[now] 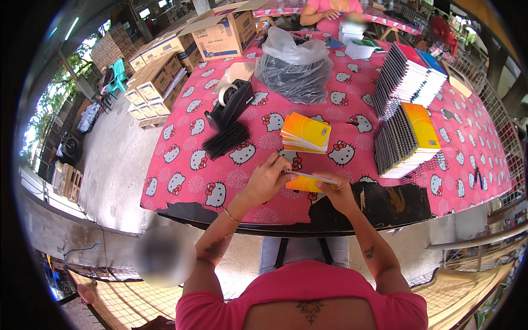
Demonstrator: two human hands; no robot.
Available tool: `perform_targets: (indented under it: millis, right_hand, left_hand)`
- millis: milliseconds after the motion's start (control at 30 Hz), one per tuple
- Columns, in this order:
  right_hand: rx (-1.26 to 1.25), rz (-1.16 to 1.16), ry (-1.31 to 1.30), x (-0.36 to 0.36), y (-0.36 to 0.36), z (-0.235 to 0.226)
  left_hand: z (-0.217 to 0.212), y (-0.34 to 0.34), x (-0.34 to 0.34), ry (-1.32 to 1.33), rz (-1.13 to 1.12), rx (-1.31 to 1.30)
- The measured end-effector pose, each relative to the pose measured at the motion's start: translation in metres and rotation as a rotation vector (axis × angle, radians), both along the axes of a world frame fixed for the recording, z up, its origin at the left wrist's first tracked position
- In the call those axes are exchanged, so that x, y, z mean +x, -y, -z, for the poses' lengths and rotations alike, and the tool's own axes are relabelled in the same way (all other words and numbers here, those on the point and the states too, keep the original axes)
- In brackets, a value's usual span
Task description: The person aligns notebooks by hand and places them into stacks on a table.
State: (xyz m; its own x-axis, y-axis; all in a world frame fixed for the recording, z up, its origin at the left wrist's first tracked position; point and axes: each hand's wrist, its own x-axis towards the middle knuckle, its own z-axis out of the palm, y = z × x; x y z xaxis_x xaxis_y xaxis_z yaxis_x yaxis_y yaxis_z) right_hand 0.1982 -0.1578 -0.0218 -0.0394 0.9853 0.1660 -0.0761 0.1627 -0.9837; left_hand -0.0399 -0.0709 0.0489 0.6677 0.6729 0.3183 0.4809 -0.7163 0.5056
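Between my two hands, just above the near edge of the table, is a small notebook (303,183) with an orange-yellow cover, seen nearly edge-on. My left hand (268,177) is closed, its fingers pinching the notebook's left end; any coil there is too small to make out. The right end sits in the grip of my right hand (341,193), thumb on top. Just beyond lies a short stack of orange-yellow spiral notebooks (306,133). A bundle of loose black binding coils (226,141) rests to the left of that stack.
A black tape dispenser (231,104) stands behind the coils. Farther back are a filled plastic bag (294,69) and a carton (224,37). Tall stacks of yellow (422,129) and red (408,54) spiral notebooks rise at right. Across the table, another person (333,14) handles something.
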Motion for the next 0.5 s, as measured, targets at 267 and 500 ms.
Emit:
perform_targets:
  millis: [267, 500]
  right_hand:
    - [0.010, 0.193, -0.011, -0.016, 0.005, -0.034]
    - [-0.023, 0.131, -0.111, -0.009, 0.008, -0.038]
  left_hand:
    - [0.058, 0.067, 0.027, -0.157, -0.280, 0.395]
    - [0.036, 0.052, 0.035, -0.301, -0.257, 0.480]
